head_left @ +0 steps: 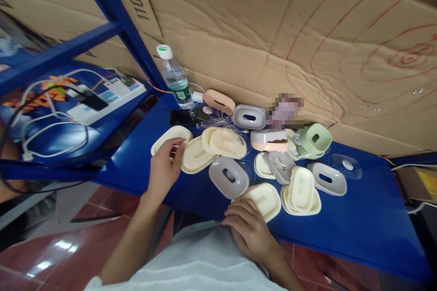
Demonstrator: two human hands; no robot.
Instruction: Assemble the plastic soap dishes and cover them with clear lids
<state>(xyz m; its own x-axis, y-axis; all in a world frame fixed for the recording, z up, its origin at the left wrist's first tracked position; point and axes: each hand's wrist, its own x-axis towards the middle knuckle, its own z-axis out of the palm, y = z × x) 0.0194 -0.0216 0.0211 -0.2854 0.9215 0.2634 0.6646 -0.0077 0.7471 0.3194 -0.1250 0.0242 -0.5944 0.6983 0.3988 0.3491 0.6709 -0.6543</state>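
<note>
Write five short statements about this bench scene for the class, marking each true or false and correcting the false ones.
1. The bottle has a mostly white cap. True.
2. The left hand is on the bottle. False: it is at the left cream tray.
3. The right hand is at the near cream tray. True.
4. The green box is left of the bottle. False: it is to the right.
5. The table is blue. True.
</note>
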